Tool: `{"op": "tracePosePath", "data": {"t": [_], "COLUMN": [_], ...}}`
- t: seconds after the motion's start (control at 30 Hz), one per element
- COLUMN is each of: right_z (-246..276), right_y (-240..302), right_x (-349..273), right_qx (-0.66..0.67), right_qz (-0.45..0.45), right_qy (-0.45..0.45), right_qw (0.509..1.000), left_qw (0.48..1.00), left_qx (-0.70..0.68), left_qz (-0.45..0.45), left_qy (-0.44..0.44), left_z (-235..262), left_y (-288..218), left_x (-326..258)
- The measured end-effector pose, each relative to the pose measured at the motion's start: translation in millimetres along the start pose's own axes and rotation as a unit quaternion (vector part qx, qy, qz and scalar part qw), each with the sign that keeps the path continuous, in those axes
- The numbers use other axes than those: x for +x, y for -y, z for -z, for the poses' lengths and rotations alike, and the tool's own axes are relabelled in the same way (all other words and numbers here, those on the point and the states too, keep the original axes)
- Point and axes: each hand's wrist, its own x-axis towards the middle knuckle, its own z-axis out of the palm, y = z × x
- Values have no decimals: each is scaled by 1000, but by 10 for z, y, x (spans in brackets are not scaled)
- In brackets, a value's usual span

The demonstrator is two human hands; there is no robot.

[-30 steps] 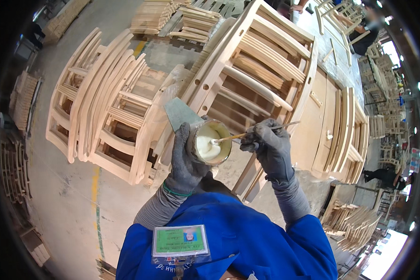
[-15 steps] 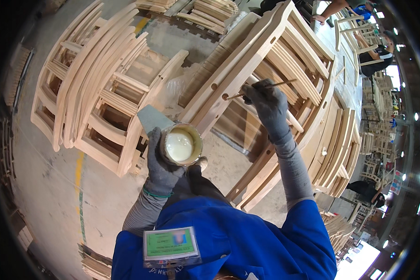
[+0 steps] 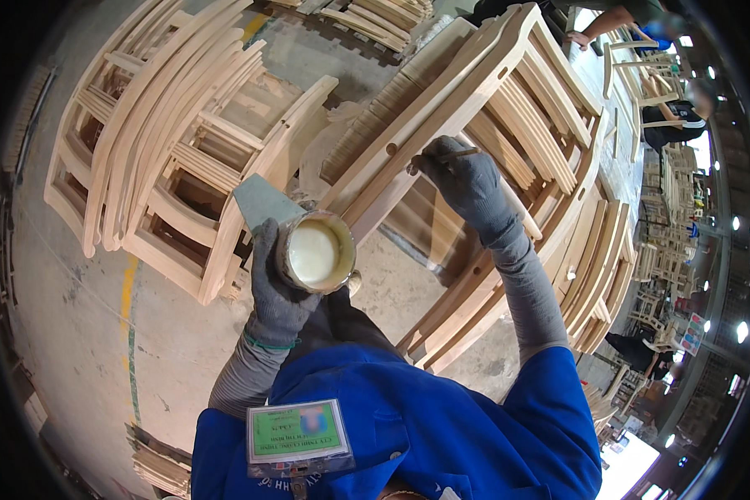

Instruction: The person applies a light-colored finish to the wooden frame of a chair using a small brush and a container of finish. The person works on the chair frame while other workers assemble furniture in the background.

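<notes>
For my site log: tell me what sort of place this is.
Likely a furniture workshop: stacks of bare wooden chair frames on a concrete floor, and a gloved left hand holding a can of white glue.

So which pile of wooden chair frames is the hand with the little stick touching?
The right hand works on the tall chair frame stack straight ahead; the stack on the left stands apart, untouched, behind the left hand holding the can.

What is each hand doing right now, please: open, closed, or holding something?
Left hand: closed around a round tin of white paste.
Right hand: closed on a thin stick at the wooden chair frame.
</notes>
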Motion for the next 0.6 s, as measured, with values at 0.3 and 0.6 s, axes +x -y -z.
{"op": "tracePosePath", "data": {"t": [0.3, 0.6], "right_z": [53, 606], "right_y": [-163, 651], "right_x": [-236, -1318], "right_qx": [149, 342], "right_qz": [12, 7], "right_qy": [-115, -117], "right_qw": [982, 932], "left_qw": [998, 959], "left_qx": [62, 227], "left_qz": [-23, -41], "left_qy": [-15, 164], "left_z": [-249, -562], "left_y": [110, 561], "left_x": [-15, -104]}}
